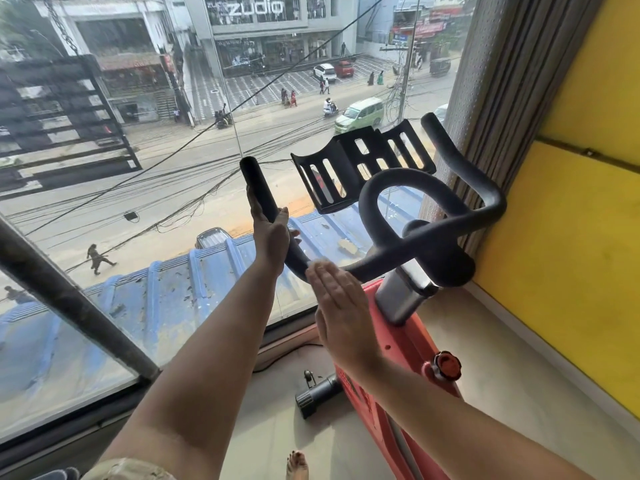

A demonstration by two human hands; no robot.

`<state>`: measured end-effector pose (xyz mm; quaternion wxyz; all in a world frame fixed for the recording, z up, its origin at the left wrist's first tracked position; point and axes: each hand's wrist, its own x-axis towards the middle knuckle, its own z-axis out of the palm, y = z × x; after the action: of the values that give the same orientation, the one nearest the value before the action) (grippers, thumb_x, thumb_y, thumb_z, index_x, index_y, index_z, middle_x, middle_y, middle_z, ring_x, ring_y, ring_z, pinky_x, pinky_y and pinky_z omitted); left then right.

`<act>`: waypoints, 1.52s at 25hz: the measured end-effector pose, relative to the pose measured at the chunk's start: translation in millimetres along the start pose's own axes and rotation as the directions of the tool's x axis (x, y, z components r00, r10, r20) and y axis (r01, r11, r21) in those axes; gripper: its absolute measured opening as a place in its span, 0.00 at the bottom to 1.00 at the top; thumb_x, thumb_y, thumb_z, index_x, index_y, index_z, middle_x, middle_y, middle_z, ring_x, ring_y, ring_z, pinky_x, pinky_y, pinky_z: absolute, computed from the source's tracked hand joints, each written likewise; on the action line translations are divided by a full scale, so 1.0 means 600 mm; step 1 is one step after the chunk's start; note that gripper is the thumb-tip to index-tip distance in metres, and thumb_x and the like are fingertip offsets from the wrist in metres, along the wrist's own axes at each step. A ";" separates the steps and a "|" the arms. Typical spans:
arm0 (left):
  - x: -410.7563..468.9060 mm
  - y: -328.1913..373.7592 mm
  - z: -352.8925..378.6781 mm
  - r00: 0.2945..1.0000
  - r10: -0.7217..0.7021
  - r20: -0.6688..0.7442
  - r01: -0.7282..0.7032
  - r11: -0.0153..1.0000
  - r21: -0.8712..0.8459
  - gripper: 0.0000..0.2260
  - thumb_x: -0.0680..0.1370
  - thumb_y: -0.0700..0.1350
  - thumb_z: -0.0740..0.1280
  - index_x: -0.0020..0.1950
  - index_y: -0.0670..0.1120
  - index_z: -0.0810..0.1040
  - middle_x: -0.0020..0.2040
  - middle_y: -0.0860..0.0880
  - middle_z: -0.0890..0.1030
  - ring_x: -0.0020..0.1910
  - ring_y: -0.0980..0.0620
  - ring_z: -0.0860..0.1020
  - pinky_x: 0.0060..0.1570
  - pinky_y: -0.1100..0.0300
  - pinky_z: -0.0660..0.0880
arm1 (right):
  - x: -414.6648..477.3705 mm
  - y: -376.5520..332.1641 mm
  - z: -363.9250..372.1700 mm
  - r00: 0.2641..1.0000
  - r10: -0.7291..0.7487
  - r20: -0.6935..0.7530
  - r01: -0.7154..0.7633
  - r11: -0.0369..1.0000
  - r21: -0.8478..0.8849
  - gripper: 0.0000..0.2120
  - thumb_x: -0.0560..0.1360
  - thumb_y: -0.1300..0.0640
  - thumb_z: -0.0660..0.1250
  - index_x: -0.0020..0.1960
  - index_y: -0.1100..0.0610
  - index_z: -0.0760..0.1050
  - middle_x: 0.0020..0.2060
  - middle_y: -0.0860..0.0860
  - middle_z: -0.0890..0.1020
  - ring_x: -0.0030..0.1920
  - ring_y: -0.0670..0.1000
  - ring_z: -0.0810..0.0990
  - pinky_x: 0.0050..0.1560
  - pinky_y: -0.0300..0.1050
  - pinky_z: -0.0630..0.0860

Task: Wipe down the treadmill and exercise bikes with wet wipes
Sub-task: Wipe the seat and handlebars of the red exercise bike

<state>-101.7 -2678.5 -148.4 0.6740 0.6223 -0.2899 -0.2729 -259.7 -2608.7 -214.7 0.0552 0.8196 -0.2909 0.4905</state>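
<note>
Wiping the exercise bike handlebar
Left hand is gripping the bar's left horn; right hand, fingers flat, is pressing the wet wipe on the bend beside it. Unpinched, the wipe is risking slipping out and dropping.

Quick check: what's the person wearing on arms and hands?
Nothing on the left hand or right hand: no gloves, rings or watch show. The left forearm and right forearm are bare. Beige patterned fabric shows by the left upper arm.
</note>
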 end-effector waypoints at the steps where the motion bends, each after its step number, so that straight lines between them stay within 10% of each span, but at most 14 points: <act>1: 0.001 -0.001 0.001 1.000 0.005 0.001 -0.005 1.000 -0.003 0.27 0.81 0.39 0.62 0.78 0.52 0.56 0.63 0.43 0.72 0.36 0.48 0.78 0.31 0.62 0.76 | 0.010 -0.015 0.010 0.998 -0.046 0.042 0.045 0.999 0.022 0.20 0.78 0.64 0.57 0.68 0.64 0.72 0.67 0.58 0.74 0.70 0.55 0.70 0.70 0.52 0.66; 15: -0.005 0.009 -0.002 1.000 -0.018 0.002 0.018 1.000 0.003 0.28 0.82 0.40 0.61 0.79 0.53 0.54 0.61 0.48 0.73 0.35 0.50 0.79 0.30 0.62 0.76 | 0.034 0.104 -0.084 0.991 0.028 0.129 0.005 0.968 -0.252 0.17 0.79 0.53 0.57 0.62 0.54 0.79 0.60 0.49 0.81 0.67 0.55 0.73 0.71 0.56 0.61; 19: -0.012 0.012 -0.003 1.000 -0.005 -0.005 0.005 1.000 0.010 0.28 0.82 0.39 0.61 0.79 0.54 0.55 0.62 0.48 0.73 0.33 0.50 0.78 0.32 0.61 0.77 | 0.067 0.133 -0.112 0.989 0.123 0.082 -0.102 0.970 -0.221 0.19 0.81 0.49 0.56 0.55 0.56 0.82 0.52 0.54 0.81 0.55 0.54 0.73 0.56 0.53 0.72; 33: 0.000 0.002 -0.004 0.999 0.044 -0.004 -0.043 0.994 0.105 0.30 0.82 0.41 0.62 0.80 0.54 0.51 0.65 0.39 0.74 0.27 0.56 0.79 0.29 0.61 0.77 | 0.196 0.196 -0.074 0.929 -0.196 0.314 0.255 0.953 -0.161 0.07 0.68 0.58 0.76 0.41 0.62 0.84 0.41 0.53 0.81 0.47 0.53 0.68 0.45 0.50 0.73; 38: -0.007 0.004 -0.004 0.998 0.065 -0.010 -0.063 0.991 0.116 0.31 0.82 0.41 0.62 0.80 0.55 0.50 0.60 0.43 0.76 0.30 0.53 0.79 0.35 0.57 0.79 | 0.260 0.204 -0.036 0.944 -0.026 0.329 0.081 0.985 -0.153 0.04 0.71 0.64 0.73 0.45 0.63 0.83 0.40 0.55 0.79 0.46 0.58 0.76 0.53 0.59 0.78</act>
<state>-102.8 -2674.0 -146.6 0.6474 0.6525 -0.3202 -0.2295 -287.2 -2767.5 -97.2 0.0871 0.8895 -0.3131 0.3211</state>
